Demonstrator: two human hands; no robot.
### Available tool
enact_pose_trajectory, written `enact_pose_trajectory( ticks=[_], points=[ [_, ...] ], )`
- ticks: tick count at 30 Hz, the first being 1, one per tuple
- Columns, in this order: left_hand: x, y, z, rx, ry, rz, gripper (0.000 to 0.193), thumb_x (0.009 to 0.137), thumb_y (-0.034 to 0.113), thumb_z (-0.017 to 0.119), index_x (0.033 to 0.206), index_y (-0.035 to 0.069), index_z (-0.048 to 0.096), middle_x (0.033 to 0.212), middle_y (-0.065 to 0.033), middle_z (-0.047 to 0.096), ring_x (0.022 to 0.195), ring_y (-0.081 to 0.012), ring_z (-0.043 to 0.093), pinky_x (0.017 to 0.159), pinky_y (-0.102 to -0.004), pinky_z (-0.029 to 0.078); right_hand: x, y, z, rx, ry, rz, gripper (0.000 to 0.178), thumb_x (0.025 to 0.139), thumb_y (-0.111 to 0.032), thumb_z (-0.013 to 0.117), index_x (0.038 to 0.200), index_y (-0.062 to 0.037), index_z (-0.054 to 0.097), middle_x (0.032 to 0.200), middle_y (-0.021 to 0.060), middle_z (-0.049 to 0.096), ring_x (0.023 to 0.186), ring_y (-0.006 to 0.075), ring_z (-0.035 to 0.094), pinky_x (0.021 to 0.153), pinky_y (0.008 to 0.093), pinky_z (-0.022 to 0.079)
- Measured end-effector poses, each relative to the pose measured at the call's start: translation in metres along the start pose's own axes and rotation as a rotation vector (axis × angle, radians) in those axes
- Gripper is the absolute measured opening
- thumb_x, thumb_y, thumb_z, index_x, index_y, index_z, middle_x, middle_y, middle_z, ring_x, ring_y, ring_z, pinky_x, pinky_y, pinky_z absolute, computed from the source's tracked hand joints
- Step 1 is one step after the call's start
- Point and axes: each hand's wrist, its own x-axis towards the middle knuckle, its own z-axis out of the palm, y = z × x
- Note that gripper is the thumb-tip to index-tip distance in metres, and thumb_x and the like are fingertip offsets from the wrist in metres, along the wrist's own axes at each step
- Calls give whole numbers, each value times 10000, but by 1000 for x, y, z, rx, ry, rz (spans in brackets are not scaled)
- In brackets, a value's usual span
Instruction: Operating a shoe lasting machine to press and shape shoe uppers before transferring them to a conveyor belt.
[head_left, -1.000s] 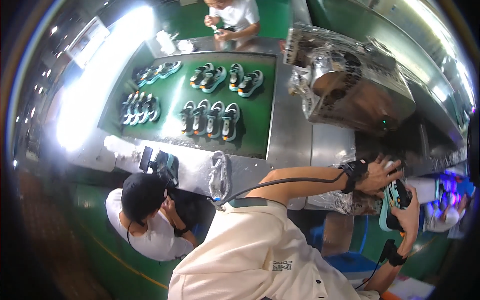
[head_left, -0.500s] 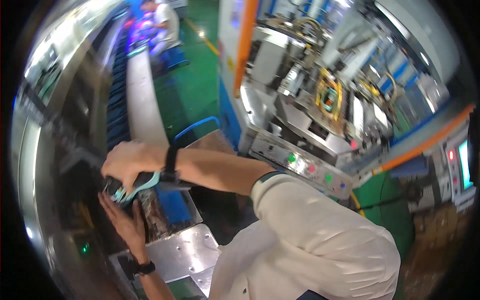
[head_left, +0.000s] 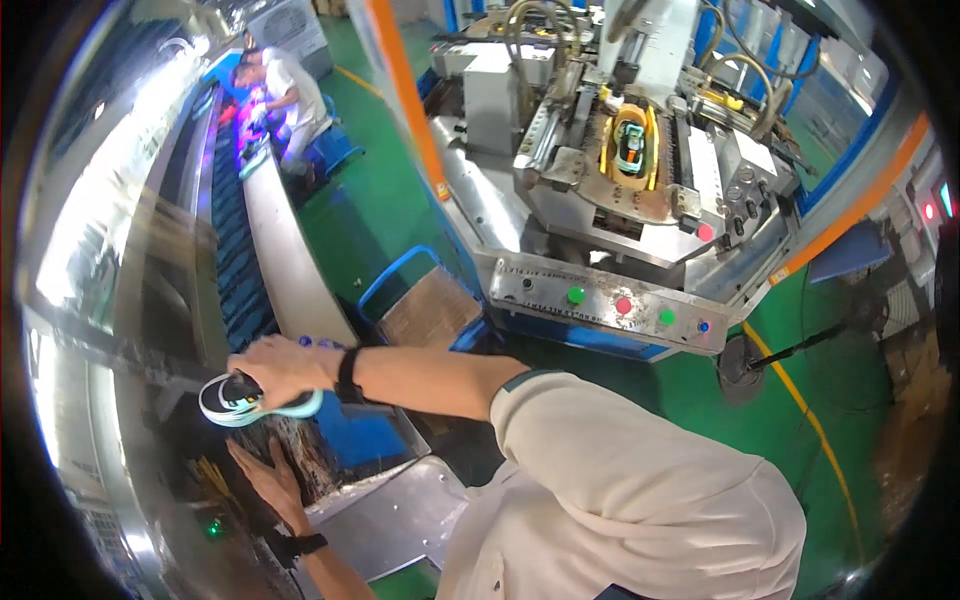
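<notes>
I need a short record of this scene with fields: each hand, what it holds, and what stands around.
right hand: grips a white and black sports shoe with teal sole
left hand: open, fingers spread, just below the shoe
ahead: grey metal machine with round coloured buttons
far: another person at a long conveyor

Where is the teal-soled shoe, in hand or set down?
In hand: the right hand closes over the shoe; the left hand lies open below it.
</notes>
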Motion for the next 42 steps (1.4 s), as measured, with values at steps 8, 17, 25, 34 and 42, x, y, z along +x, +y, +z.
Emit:
enact_pose_trajectory(
  ticks=[8, 17, 25, 34, 42],
  points=[
    [4, 11, 2, 269, -179, -174, 616, 1009, 428, 464, 1371, -71, 471, 1439, -247, 445, 1349, -378, 391, 1117, -462, 321, -215, 33, -103, 249, 82, 566, 654, 657, -217, 766, 1256, -77, 544, 1043, 198, 673, 968, 381, 648, 868, 458, 504],
    [-47, 343, 48, -691, -426, 136, 436, 929, 86, 608, 1326, -69, 515, 1288, -175, 591, 1177, -236, 536, 1044, -350, 383, -405, -23, -355, 521, 1137, 664, 676, 677, -123, 790, 1306, -41, 554, 1161, 54, 616, 1036, 148, 578, 941, 303, 472],
    [-3, 687, 170, -1257, -1100, 363, 605, 921, 154, 670, 1397, -100, 398, 1391, -214, 501, 1270, -273, 525, 1026, -351, 448, -493, -34, -460, 410, 1628, 549, 762, 786, -243, 764, 1411, 25, 418, 1252, 103, 575, 1108, 182, 578, 974, 318, 459],
    [8, 871, 364, -726, -939, 447, 881, 766, 353, 754, 1379, -149, 370, 1309, -354, 519, 1243, -430, 519, 1053, -437, 409, -550, -78, -472, -174, 1896, 733, 872, 719, -355, 845, 1381, 49, 445, 1228, 131, 592, 1085, 217, 610, 950, 344, 499],
    [43, 863, 427, -894, -1014, 181, 423, 702, 140, 771, 1045, -54, 619, 1074, -232, 669, 1019, -372, 657, 877, -429, 533, -505, -29, -527, -431, 1767, 943, 537, 757, -84, 669, 1269, 39, 559, 1163, 87, 607, 1044, 168, 582, 947, 299, 453]
  ],
)
